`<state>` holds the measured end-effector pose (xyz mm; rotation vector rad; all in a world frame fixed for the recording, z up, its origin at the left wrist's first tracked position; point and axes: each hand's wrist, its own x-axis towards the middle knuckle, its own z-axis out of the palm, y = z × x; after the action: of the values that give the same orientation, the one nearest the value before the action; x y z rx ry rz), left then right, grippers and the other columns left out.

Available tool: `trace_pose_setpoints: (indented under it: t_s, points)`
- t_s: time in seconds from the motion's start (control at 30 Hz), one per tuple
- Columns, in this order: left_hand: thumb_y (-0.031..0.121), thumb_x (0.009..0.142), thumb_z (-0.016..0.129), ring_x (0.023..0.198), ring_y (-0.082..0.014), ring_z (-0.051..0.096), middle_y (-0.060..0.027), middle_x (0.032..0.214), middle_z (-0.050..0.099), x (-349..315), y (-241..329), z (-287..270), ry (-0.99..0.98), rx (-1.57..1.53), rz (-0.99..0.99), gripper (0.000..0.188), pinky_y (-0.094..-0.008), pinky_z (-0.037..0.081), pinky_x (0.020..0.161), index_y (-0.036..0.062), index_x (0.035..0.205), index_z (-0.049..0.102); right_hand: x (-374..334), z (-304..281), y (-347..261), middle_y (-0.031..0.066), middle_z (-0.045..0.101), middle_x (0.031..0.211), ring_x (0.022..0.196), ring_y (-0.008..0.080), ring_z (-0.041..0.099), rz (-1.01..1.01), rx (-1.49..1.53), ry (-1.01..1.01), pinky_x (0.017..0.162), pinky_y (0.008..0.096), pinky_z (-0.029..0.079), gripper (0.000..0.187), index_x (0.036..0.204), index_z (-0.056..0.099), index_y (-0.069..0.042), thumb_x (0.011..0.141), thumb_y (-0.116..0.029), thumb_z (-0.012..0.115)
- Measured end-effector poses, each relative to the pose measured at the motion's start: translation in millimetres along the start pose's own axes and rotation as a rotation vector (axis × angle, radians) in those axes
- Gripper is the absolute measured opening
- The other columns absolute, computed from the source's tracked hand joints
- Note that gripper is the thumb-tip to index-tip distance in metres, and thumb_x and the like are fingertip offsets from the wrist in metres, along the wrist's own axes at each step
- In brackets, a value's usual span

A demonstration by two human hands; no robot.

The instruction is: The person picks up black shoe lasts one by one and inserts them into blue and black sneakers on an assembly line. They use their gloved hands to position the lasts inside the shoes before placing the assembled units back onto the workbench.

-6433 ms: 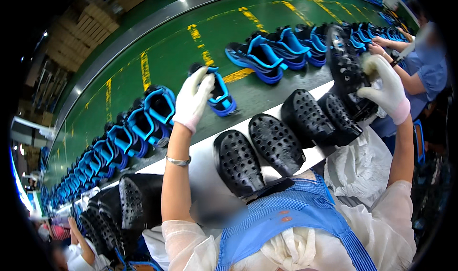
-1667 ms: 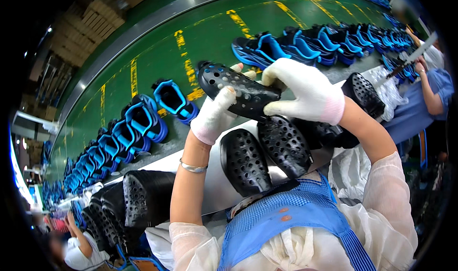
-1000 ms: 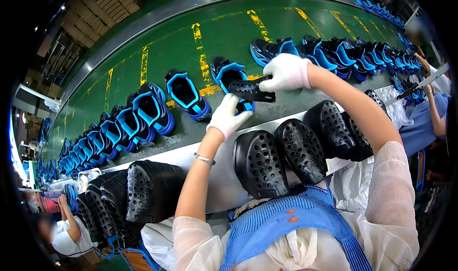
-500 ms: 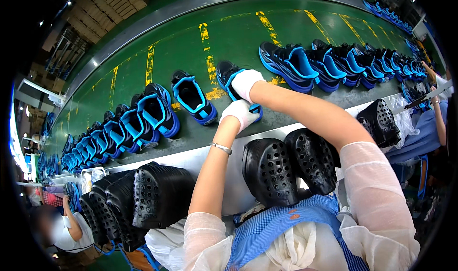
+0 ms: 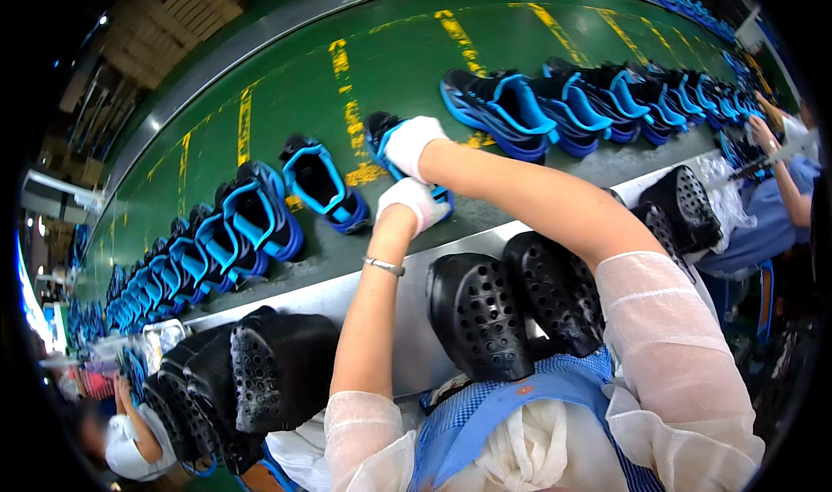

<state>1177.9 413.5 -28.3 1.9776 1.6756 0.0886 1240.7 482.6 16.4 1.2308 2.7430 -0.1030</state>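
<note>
Both my hands wear white gloves and are at one black-and-blue sneaker [image 5: 379, 130] on the green belt. My right hand [image 5: 414, 148] is closed over its upper, covering the opening and most of the middle. My left hand [image 5: 409, 202] grips it around the heel; a little blue shows beside the fingers. The fingertips of both hands are mostly hidden. Just left of them stands another sneaker [image 5: 325, 184] with its opening upward. To the right, a further sneaker [image 5: 498, 110] heads a long row.
Rows of sneakers [image 5: 251, 219] run along the green belt [image 5: 286, 67] with yellow marks. Nearer me, black perforated foot-shaped blocks [image 5: 477, 319] stand along the metal ledge [image 5: 399, 319], with more blocks [image 5: 282, 371] at left. Other people work at both far sides; a plastic bag [image 5: 732, 199] lies at right.
The view has shifted, so the belt, shoes and hands all appear slightly farther left. Both hands stay on the same sneaker, with little change in their grip.
</note>
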Motion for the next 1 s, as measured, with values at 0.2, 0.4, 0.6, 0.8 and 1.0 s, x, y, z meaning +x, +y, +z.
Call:
trace_pose_setpoints:
  t_s: [0.2,0.4,0.6,0.8,1.0]
  points:
    - [0.045,0.074,0.060,0.095,-0.0351,0.061,-0.0180,0.099,0.065,-15,-3,-2,-0.098,-0.083,-0.152,0.047,-0.0391,0.048,0.084,0.0056,0.099,0.066,-42,-26,23,0.0163,0.067,0.087,0.080,0.0348,0.065,-0.143,0.123,-0.095,0.073,0.0427,0.051,0.027,0.092,0.068,-0.008,0.080,-0.028,0.054]
    - [0.045,0.073,0.063,0.090,-0.0369,0.061,-0.0192,0.093,0.065,-21,7,-14,0.043,-0.076,-0.125,0.044,-0.0409,0.048,0.081,0.0072,0.097,0.066,-199,-90,115,0.0157,0.062,0.080,0.079,0.0326,0.061,-0.024,0.221,0.103,0.070,0.0413,0.048,0.029,0.090,0.064,-0.006,0.083,-0.032,0.053]
    - [0.042,0.067,0.071,0.097,-0.0346,0.059,-0.0162,0.117,0.057,-50,-5,-40,0.256,0.309,-0.146,0.068,-0.0412,0.049,0.084,0.0122,0.125,0.053,-365,-107,212,0.0141,0.064,0.079,0.075,0.0292,0.063,0.440,0.148,0.305,0.068,0.0376,0.049,0.029,0.089,0.064,-0.005,0.084,-0.032,0.055]
    - [0.031,0.074,0.067,0.115,-0.0355,0.050,-0.0187,0.126,0.051,-33,74,-61,0.360,0.176,0.252,0.064,-0.0391,0.040,0.098,0.0053,0.130,0.048,-452,-61,232,0.0138,0.061,0.099,0.084,0.0289,0.062,0.678,0.138,0.251,0.078,0.0355,0.049,0.042,0.106,0.057,-0.005,0.070,-0.024,0.069]
    - [0.037,0.076,0.065,0.122,-0.0345,0.046,-0.0188,0.136,0.043,35,113,-31,0.119,0.062,0.433,0.068,-0.0378,0.038,0.103,0.0055,0.133,0.043,-448,-45,237,0.0142,0.056,0.097,0.091,0.0297,0.058,0.680,0.222,0.279,0.082,0.0350,0.047,0.041,0.106,0.054,-0.004,0.070,-0.018,0.068]
